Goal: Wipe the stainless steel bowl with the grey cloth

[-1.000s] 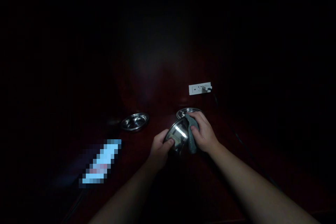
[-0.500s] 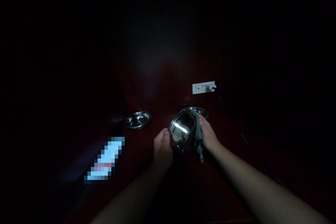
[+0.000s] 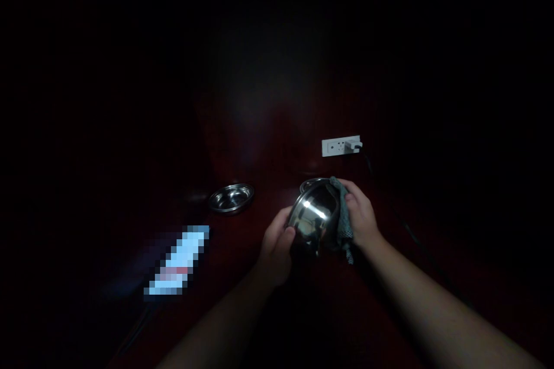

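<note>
The steel bowl [image 3: 312, 220] has tilted further upright; your left hand [image 3: 277, 248] pinches its rim to steady it while your right hand [image 3: 361, 216] presses the cloth [image 3: 341, 220] behind (second bowl [image 3: 231, 198] left of grip).

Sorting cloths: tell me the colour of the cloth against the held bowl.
Grey-green cloth, faintly checked, seen in the head view.

bowl [image 3: 312, 220] in my left hand [image 3: 277, 248]: shiny silver steel with a bright white glare spot; cloth [image 3: 343, 220] under my right hand [image 3: 361, 214]: grey-green, fine check pattern; second bowl [image 3: 231, 198] on the table: same silver, duller; table [image 3: 259, 144]: dark red-brown, nearly black away from the light; power strip [image 3: 340, 146]: white, white plug in it, black cable [image 3: 389, 202] running off; everything else too dark to tell colour.
</note>
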{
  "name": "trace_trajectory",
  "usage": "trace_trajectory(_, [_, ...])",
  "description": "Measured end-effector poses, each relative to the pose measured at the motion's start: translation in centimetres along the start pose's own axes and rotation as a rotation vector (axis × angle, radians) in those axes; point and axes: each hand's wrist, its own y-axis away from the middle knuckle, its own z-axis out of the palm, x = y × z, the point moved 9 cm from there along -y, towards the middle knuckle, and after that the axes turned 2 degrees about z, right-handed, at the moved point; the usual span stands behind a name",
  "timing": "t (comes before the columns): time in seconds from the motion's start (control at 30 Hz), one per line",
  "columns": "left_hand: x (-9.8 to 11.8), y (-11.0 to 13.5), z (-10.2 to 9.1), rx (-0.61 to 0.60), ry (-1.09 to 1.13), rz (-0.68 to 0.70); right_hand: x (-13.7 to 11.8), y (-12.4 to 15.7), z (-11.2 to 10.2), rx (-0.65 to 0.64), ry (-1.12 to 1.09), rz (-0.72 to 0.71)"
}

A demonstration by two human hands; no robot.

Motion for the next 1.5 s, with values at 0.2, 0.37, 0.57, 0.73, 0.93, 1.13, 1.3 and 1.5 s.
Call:
trace_trajectory(0.2, [-1.9,0.1,0.9,-0.086,0.114,-0.11,-1.9,-0.2,0.1,-0.075,0.081,-0.201])
trace_trajectory(0.37, [-1.2,-0.3,0.5,-0.01,0.037,-0.112,-2.7,0.1,0.5,-0.129,0.108,-0.263])
trace_trajectory(0.57, [-0.3,-0.6,0.6,-0.041,-0.081,-0.082,-2.6,0.2,1.0,-0.187,0.139,-0.276])
trace_trajectory(0.73, [-0.5,-0.3,0.4,0.015,-0.072,-0.086,-1.7,0.5,1.3,-0.138,0.079,-0.215])
trace_trajectory(0.93, [-0.4,0.0,0.0,0.108,-0.164,-0.056,-0.3,0.9,1.2,-0.028,0.009,-0.098])
trace_trajectory(1.13, [-0.4,0.2,0.3,0.131,-0.104,-0.071,0.2,1.0,1.4,-0.034,0.104,0.01])
trace_trajectory(1.3, [-0.4,0.4,0.2,0.149,-0.153,-0.085,0.8,1.1,1.7,-0.052,0.139,0.106])
trace_trajectory(1.5, [-0.9,0.5,-0.7,0.196,-0.286,-0.116,0.9,1.3,1.7,-0.027,0.112,0.149])
